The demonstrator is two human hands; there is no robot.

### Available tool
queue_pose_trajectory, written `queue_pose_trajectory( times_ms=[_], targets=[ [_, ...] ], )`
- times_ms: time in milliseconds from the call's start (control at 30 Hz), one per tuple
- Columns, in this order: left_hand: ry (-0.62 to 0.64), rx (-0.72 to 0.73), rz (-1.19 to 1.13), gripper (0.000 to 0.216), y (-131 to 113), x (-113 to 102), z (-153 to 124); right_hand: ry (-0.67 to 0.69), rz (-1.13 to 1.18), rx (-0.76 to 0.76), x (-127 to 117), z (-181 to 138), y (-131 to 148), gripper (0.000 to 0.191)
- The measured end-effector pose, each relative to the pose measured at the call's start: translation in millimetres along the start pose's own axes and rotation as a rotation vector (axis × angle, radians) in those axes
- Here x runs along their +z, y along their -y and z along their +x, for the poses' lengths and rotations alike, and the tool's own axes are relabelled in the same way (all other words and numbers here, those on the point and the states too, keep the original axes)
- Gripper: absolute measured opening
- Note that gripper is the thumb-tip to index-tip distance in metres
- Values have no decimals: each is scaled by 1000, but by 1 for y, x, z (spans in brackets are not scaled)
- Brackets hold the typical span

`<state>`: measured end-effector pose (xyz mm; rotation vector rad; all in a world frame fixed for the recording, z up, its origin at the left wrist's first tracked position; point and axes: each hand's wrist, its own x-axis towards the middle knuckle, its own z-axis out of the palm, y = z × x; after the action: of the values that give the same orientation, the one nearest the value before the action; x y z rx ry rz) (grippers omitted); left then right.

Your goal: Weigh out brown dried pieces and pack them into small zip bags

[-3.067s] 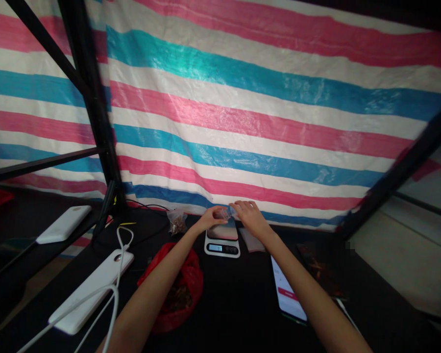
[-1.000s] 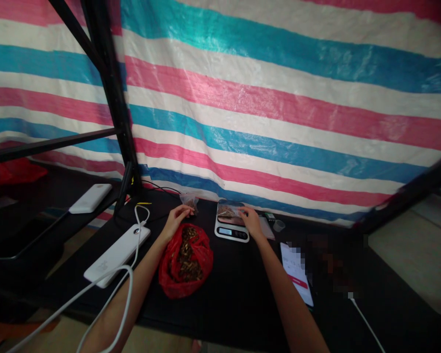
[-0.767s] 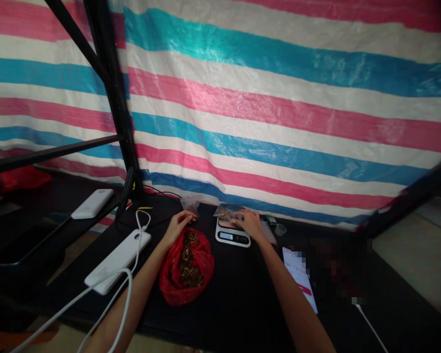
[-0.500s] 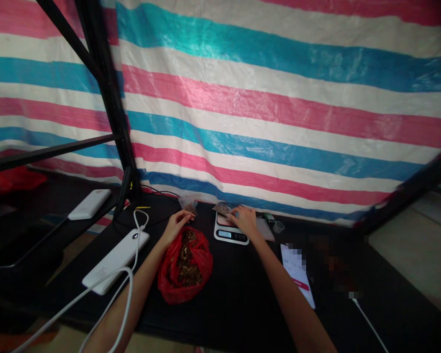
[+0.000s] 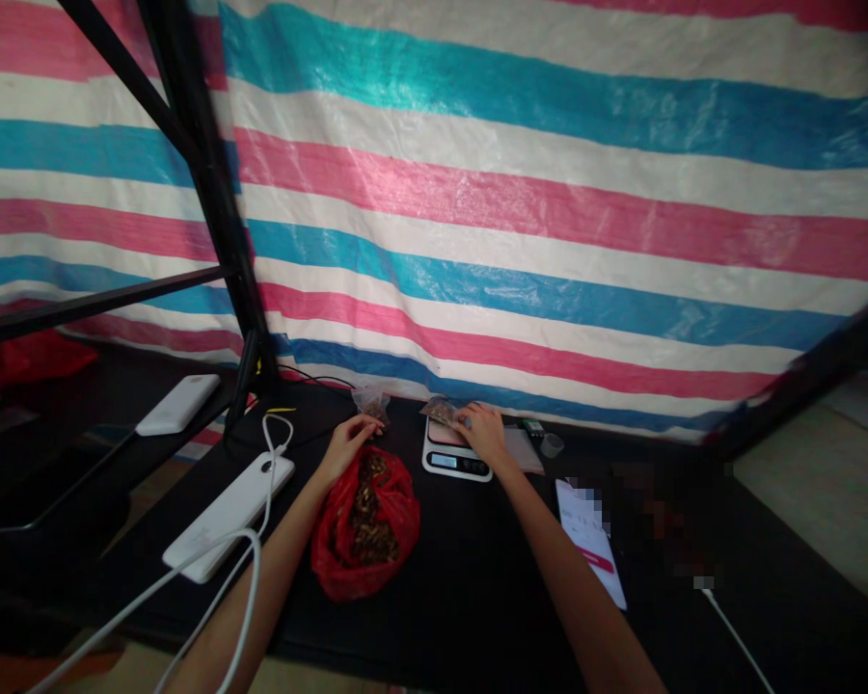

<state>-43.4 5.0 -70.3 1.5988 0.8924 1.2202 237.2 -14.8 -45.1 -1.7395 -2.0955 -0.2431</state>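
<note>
My right hand [image 5: 481, 430] is closed on the edge of a small clear plastic bag [image 5: 440, 412] with brown bits inside. That bag is over the back of a white digital scale [image 5: 455, 461], whose display is lit. Above the back rim of a red plastic bag [image 5: 325, 549] my left hand [image 5: 353, 441] has its fingers pinched together; what they hold, if anything, is too small to make out. Brown pieces [image 5: 372, 540] lie inside the red bag. A second small clear bag [image 5: 368, 400] with brown contents is just behind the left fingertips.
A white power bank [image 5: 224, 520] with a looped white cable [image 5: 250, 578] lies left of the red bag. Right of the scale are a clear sheet [image 5: 524, 451], a small clear cup [image 5: 552, 445] and a phone [image 5: 591, 545]. A striped tarp [image 5: 513, 212] hangs behind the black table.
Both hands stay in nearly the same places. The small bag in my right hand appears slightly shifted over the scale, and the whole view has tilted a little.
</note>
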Motion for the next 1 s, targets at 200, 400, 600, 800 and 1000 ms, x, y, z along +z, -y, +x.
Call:
queue_pose_trajectory(
  times_ms=[200, 400, 600, 800, 1000],
  targets=[
    [-4, 5, 11, 23, 0, 0, 0, -28, 14, -15, 7, -3, -3, 8],
    [1, 7, 17, 23, 2, 0, 1, -19, 93, -5, 9, -2, -7, 14],
    [8, -1, 15, 24, 3, 0, 1, 8, 185, -27, 16, 0, -14, 20],
    [5, -3, 19, 24, 4, 0, 1, 38, 241, -28, 13, 3, -23, 16],
    [3, 3, 11, 24, 3, 0, 1, 41, 280, -11, 5, 4, -22, 16]
  ],
)
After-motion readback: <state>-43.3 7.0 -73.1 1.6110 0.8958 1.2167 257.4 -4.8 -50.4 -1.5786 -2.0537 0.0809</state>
